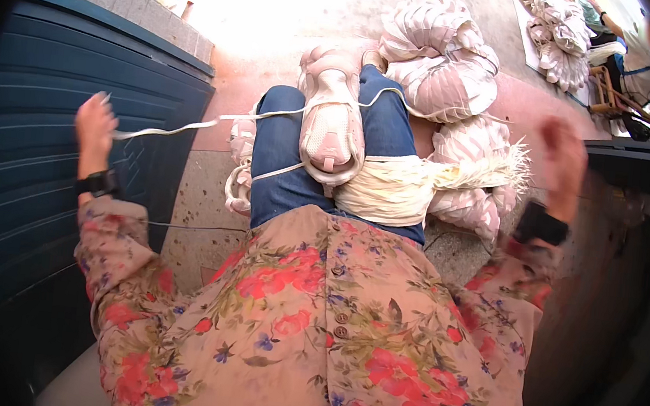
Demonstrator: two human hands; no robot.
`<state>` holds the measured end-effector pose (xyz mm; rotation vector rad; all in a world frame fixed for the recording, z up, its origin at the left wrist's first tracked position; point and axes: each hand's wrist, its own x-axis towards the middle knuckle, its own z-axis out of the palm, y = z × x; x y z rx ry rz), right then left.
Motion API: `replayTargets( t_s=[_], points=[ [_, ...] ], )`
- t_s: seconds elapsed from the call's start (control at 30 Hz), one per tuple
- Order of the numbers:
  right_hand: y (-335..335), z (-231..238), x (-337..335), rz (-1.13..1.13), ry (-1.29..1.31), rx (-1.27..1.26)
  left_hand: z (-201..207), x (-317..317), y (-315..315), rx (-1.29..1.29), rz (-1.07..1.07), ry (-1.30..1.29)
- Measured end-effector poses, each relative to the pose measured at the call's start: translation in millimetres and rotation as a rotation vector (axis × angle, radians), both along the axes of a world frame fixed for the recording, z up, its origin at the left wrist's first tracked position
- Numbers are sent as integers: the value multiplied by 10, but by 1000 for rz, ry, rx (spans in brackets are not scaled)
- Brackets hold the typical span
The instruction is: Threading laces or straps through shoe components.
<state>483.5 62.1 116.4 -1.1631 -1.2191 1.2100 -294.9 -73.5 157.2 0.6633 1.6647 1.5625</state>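
Note:
A pale pink sneaker (334, 122) lies between my thighs, its heel toward me. A whitish shoelace (191, 125) runs from it out to the left. My left hand (95, 128), raised at the far left, is closed on that lace's end. From the sneaker's other side the lace arcs right over my knee; its far end is hard to follow. My right hand (562, 163) is raised at the right, its fingers smeared by motion, so what it holds cannot be made out. A bound hank of cream laces (393, 190) lies across my right thigh.
Bundles of pale pink shoes sit beyond my knee (440, 65) and beside my right leg (470, 197); more lie by my left leg (241, 144). A dark blue panel (90, 118) stands close at left, a dark ledge (639, 155) at right. Another person (641, 69) sits at the far right near more shoes.

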Motion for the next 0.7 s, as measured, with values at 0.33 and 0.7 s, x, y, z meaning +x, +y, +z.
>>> replayTargets(
  t_s=[0.33,0.7],
  points=[
    [-173,-759,-2418,458,-799,689,-604,3115,899,-461,-792,-63],
    [72,-1124,-2601,514,-855,556,-1227,3582,971,-370,-554,-153]
  ],
)
